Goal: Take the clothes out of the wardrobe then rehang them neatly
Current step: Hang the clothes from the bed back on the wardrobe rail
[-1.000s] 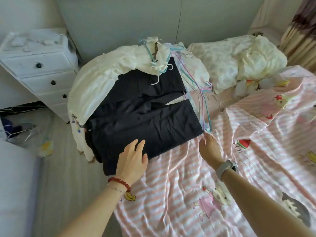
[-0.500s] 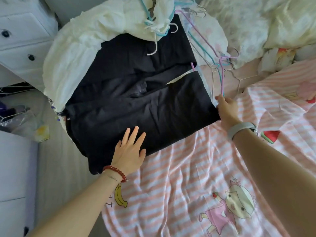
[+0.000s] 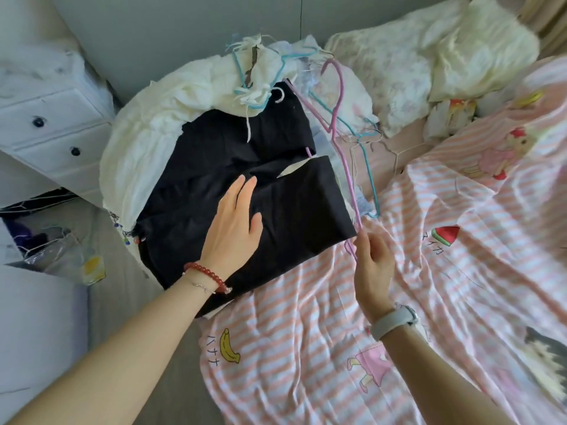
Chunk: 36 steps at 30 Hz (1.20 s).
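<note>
Pink-and-white striped bedding, printed with a banana, a watermelon slice and cartoon figures, spreads under and to the right of both hands. On it, beyond the person's wrists, lies a heap of clothes: a black garment folded flat on top, and a cream-white garment bunched round its far and left edges. Further right of the grip, past the heap, a pale crumpled blanket sits against the wall. Left of the heap stands a white chest of drawers with dark knobs.

Flat on the black garment rests the left hand, fingers straight and together, palm down on the cloth; a red bead bracelet circles the wrist. Just right of the garment's near corner, the right hand pinches the lower end of a pink wire hanger between thumb and fingers, a light grey wristband behind it. From that pinch the hanger runs up and away along the right edge of the black garment, its hook raised above the cream cloth. Beside it, just right of the pinch, lie blue wire hangers, and more blue hangers tangle in the cream garment at the top of the heap.
</note>
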Motion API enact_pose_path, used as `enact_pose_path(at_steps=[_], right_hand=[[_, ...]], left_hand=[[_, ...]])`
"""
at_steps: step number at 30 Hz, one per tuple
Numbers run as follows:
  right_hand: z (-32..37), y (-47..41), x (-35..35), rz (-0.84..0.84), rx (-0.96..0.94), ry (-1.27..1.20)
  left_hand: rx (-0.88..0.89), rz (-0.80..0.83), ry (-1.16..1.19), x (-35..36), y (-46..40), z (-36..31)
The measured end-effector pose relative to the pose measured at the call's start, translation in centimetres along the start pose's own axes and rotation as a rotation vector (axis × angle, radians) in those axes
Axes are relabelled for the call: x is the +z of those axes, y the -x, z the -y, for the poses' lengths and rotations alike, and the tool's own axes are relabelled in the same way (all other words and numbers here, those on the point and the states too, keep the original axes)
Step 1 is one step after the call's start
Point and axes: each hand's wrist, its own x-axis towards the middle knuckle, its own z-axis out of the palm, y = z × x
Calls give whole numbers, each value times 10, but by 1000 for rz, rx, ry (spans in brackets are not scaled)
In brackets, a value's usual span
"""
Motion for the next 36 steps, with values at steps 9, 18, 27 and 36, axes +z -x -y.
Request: enact_pose_path(at_steps=[9,18,27,36], right_hand=[[39,-1,-85,-9,-57,150],[48,-3,-122,-73,-303,507],[81,-3,-62,-54,-402,473],[195,6,13,61,-803,384]], left_hand=[[195,35,-272,-41,-66,-76],[379,122,-312,-73,-36,-97],[272,-96,-37,-144,7,-106],[96,-518,-7,-263,26,-97]])
